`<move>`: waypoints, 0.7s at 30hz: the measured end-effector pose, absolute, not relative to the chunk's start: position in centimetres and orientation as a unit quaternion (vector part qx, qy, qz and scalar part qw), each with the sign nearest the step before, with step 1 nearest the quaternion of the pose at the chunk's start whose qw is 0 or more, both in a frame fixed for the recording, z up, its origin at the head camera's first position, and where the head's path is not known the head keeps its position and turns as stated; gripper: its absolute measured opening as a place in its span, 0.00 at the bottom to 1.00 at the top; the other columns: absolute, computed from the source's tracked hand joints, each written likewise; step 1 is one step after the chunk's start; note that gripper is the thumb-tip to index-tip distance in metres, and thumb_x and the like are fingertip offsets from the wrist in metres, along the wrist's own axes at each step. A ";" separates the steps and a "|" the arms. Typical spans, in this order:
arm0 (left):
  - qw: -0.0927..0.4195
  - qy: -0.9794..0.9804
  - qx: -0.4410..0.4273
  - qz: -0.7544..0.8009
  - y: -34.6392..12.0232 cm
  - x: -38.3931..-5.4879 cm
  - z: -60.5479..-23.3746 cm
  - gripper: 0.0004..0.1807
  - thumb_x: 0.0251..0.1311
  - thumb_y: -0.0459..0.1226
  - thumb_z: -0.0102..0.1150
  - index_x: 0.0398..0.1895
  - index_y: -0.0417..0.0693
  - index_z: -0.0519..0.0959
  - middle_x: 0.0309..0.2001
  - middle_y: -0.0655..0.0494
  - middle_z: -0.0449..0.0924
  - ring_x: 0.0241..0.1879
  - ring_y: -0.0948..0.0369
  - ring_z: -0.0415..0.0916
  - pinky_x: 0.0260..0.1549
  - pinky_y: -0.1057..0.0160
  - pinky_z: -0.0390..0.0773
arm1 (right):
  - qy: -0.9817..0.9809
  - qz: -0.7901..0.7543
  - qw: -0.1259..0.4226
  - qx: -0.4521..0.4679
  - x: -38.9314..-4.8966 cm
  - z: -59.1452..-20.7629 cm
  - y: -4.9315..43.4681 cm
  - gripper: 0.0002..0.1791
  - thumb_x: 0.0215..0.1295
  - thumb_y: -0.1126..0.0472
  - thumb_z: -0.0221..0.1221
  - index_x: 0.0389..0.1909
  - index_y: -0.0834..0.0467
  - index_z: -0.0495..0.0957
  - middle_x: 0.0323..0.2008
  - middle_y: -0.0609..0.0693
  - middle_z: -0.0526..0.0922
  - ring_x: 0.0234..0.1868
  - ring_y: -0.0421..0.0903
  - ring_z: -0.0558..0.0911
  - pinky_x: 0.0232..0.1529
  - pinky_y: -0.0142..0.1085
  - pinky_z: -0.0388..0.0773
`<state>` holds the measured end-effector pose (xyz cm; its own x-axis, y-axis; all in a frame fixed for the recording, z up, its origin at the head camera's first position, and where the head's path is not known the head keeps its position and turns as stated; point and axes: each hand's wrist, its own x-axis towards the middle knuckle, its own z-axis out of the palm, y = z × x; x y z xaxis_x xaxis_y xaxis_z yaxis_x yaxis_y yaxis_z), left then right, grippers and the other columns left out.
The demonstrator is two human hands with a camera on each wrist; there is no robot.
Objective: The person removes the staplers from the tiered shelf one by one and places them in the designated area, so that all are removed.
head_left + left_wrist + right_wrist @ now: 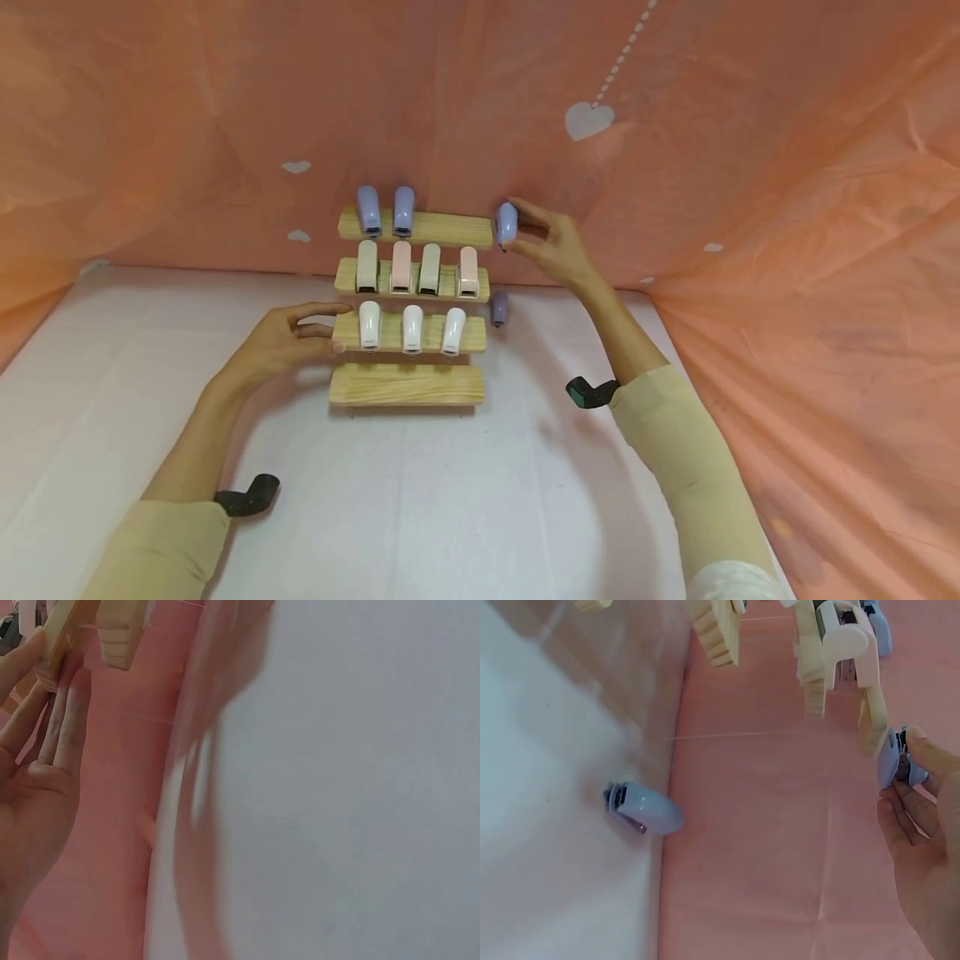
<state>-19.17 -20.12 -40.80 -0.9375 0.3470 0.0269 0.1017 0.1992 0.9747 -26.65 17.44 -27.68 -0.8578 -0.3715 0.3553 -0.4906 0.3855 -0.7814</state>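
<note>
A four-tiered wooden rack stands before me, with mini staplers along its steps. My right hand (558,246) pinches a purple stapler (507,223) between thumb and fingers, right beside the right end of the top step (457,227). In the right wrist view, that stapler (900,759) shows its dark metal inside. Two more purple staplers (403,210) sit at the left of the same step. With thumb and fingers on opposite sides, my left hand (277,346) grips the left end of the third step (347,332), which bears three white staplers (412,327).
Pale green staplers (367,265) and pink staplers (468,271) alternate along the second step. The lowest step (408,386) is bare wood. Right of the rack, another purple stapler (499,308) is on the white table (442,500). Pink-orange cloth (480,100) hangs behind and at the sides.
</note>
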 end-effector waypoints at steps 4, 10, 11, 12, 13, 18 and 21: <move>0.099 0.770 0.147 0.613 -20.0 -19.1 -40.8 0.33 0.58 0.34 0.71 0.67 0.39 0.72 0.45 0.53 0.85 0.44 0.64 0.83 0.43 0.67 0.81 | -0.830 0.493 0.062 0.252 -27.9 -29.4 18.9 0.34 0.58 0.75 0.66 0.67 0.69 0.69 0.58 0.68 0.77 0.58 0.61 0.78 0.61 0.49 0.73; 0.094 0.770 0.152 0.612 -20.1 -19.2 -40.4 0.33 0.57 0.34 0.71 0.66 0.38 0.72 0.40 0.51 0.86 0.41 0.63 0.84 0.42 0.68 0.80 | -0.825 0.510 0.069 0.234 -29.3 -31.6 20.6 0.35 0.56 0.74 0.69 0.67 0.64 0.71 0.60 0.63 0.77 0.59 0.56 0.78 0.61 0.42 0.74; 0.093 0.770 0.152 0.612 -20.1 -19.2 -40.3 0.32 0.57 0.33 0.71 0.66 0.38 0.72 0.41 0.50 0.86 0.41 0.63 0.84 0.41 0.68 0.80 | -0.824 0.514 0.068 0.229 -29.3 -31.9 20.9 0.35 0.56 0.73 0.69 0.67 0.64 0.71 0.60 0.63 0.77 0.59 0.56 0.79 0.61 0.42 0.74; 0.094 0.771 0.151 0.612 -20.1 -19.2 -40.3 0.32 0.57 0.33 0.72 0.65 0.37 0.72 0.41 0.50 0.86 0.41 0.63 0.84 0.41 0.68 0.80 | -0.822 0.519 0.065 0.224 -29.3 -32.2 21.1 0.35 0.56 0.73 0.70 0.67 0.64 0.72 0.60 0.63 0.77 0.59 0.56 0.79 0.60 0.42 0.75; 0.096 0.771 0.150 0.611 -20.2 -19.2 -40.3 0.32 0.57 0.33 0.72 0.65 0.37 0.72 0.41 0.50 0.86 0.42 0.63 0.84 0.42 0.68 0.81 | -0.823 0.520 0.064 0.219 -29.3 -32.5 21.3 0.35 0.56 0.73 0.70 0.67 0.63 0.72 0.60 0.63 0.78 0.59 0.56 0.79 0.59 0.42 0.75; 0.107 0.769 0.144 0.613 -20.2 -19.3 -40.6 0.34 0.56 0.33 0.72 0.66 0.37 0.71 0.43 0.48 0.86 0.43 0.63 0.83 0.43 0.67 0.81 | -0.826 0.530 0.043 0.187 -28.8 -34.0 22.2 0.36 0.56 0.73 0.70 0.67 0.61 0.72 0.59 0.63 0.78 0.58 0.56 0.79 0.52 0.37 0.80; 0.108 0.762 0.147 0.621 -20.1 -19.4 -40.7 0.34 0.57 0.32 0.71 0.66 0.36 0.70 0.46 0.49 0.85 0.44 0.63 0.83 0.44 0.66 0.81 | -0.823 0.538 0.035 0.183 -28.6 -34.7 22.5 0.36 0.55 0.75 0.69 0.67 0.65 0.71 0.59 0.66 0.77 0.57 0.60 0.79 0.52 0.38 0.80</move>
